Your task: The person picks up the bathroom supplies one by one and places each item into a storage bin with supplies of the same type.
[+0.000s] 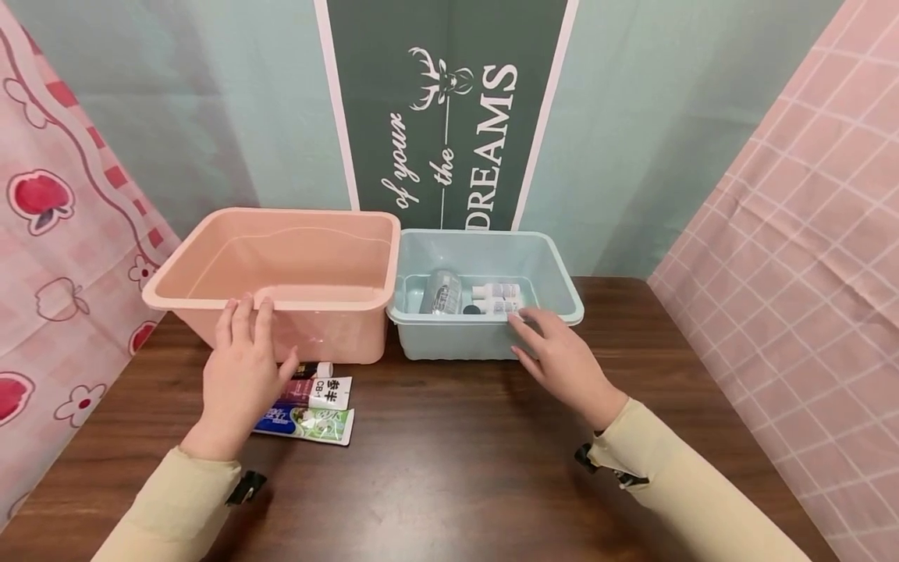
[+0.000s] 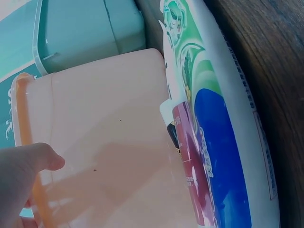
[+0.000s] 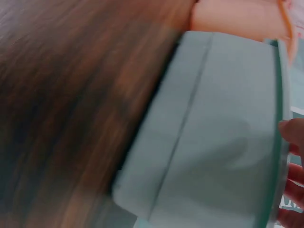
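On the table (image 1: 485,484), take the pink bin (image 1: 340,336) at left by its rim: likely light, stiff. Likewise the smaller blue bin (image 1: 453,341) beside it. At their front rims, left hand (image 1: 242,375) and right hand (image 1: 567,363), thumbs spread from loose fingers.

left bin (image 1: 337,336) beside right bin (image 1: 456,340) | bottles (image 1: 500,292) in right bin | tubes (image 1: 321,393) on table (image 1: 449,484), before left bin

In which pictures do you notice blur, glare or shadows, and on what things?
Head view: soft glare on the table; left wrist view: a shadow across the pink tub; right wrist view: the table looks blurred, and a shadow lies on the blue tub.
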### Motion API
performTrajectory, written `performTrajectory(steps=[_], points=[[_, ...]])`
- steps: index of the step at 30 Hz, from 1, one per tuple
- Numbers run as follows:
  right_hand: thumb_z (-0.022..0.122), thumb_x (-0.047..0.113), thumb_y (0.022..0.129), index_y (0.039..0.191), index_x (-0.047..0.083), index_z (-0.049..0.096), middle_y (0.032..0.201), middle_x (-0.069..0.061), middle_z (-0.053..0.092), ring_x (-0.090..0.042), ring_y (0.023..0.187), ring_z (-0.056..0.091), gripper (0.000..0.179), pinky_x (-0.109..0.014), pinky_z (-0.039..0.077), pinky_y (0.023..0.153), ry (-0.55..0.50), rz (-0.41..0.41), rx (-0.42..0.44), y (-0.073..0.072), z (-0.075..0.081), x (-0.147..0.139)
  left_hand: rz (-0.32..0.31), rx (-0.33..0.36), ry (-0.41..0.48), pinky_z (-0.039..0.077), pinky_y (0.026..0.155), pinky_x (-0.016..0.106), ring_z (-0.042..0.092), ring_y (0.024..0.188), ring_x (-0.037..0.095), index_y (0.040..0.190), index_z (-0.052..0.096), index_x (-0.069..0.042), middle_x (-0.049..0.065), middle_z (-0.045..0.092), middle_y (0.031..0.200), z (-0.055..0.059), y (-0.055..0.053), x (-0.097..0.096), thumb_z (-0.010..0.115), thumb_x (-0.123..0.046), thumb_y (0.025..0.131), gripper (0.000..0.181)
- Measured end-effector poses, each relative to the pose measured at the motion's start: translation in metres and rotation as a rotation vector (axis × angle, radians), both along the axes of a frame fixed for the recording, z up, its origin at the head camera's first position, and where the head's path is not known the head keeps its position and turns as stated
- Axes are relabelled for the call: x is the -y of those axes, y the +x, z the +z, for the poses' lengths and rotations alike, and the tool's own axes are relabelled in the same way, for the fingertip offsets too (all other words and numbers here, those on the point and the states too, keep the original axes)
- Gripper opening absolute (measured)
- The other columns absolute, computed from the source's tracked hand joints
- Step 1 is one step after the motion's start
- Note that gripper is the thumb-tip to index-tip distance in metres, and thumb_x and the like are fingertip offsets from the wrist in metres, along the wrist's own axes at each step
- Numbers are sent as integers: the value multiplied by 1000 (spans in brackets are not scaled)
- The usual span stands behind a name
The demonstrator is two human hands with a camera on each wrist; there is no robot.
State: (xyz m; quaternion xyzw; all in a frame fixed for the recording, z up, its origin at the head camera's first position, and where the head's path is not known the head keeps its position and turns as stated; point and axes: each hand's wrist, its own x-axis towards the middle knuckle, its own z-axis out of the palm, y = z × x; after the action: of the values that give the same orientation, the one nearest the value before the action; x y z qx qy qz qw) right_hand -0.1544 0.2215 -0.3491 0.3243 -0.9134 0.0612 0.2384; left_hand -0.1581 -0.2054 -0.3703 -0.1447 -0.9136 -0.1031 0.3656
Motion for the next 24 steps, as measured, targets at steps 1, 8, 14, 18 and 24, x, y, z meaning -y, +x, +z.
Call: performTrajectory(steps=[1, 8, 14, 18, 24], points=[[69, 17, 81, 124, 2, 57, 118, -19, 52, -34, 106, 51, 47, -49, 43, 91, -7, 4, -14, 0, -3, 0, -2, -2, 0, 45, 76, 64, 35, 120, 51, 128, 41, 9, 35, 41, 127, 0, 0, 0, 72, -20, 67, 74], [65, 17, 83, 123, -1, 58, 116, -21, 52, -36, 103, 50, 44, -48, 41, 91, -88, 11, -57, -1, -14, 0, -13, -17, 6, 45, 78, 63, 35, 121, 51, 127, 42, 9, 35, 41, 127, 0, -1, -3, 72, -19, 67, 73], [65, 13, 82, 122, -1, 59, 116, -20, 53, -36, 104, 50, 43, -50, 38, 95, -128, 10, -93, -5, -22, 0, -3, -4, -7, 44, 82, 62, 36, 120, 51, 127, 41, 10, 36, 41, 125, -1, 1, -3, 74, -19, 66, 74], [59, 11, 85, 122, 0, 60, 115, -20, 54, -38, 103, 50, 39, -51, 37, 95, -159, -3, -128, -6, -29, 2, -15, -24, -10, 44, 82, 62, 36, 120, 52, 127, 41, 9, 36, 41, 126, -1, 0, -2, 74, -17, 65, 75], [58, 8, 82, 120, 1, 62, 114, -19, 57, -38, 102, 52, 38, -52, 39, 92, -177, -2, -166, -9, -31, 3, -10, -8, 5, 44, 81, 62, 33, 123, 51, 130, 40, 8, 35, 38, 130, -6, -2, 1, 74, -18, 66, 77]])
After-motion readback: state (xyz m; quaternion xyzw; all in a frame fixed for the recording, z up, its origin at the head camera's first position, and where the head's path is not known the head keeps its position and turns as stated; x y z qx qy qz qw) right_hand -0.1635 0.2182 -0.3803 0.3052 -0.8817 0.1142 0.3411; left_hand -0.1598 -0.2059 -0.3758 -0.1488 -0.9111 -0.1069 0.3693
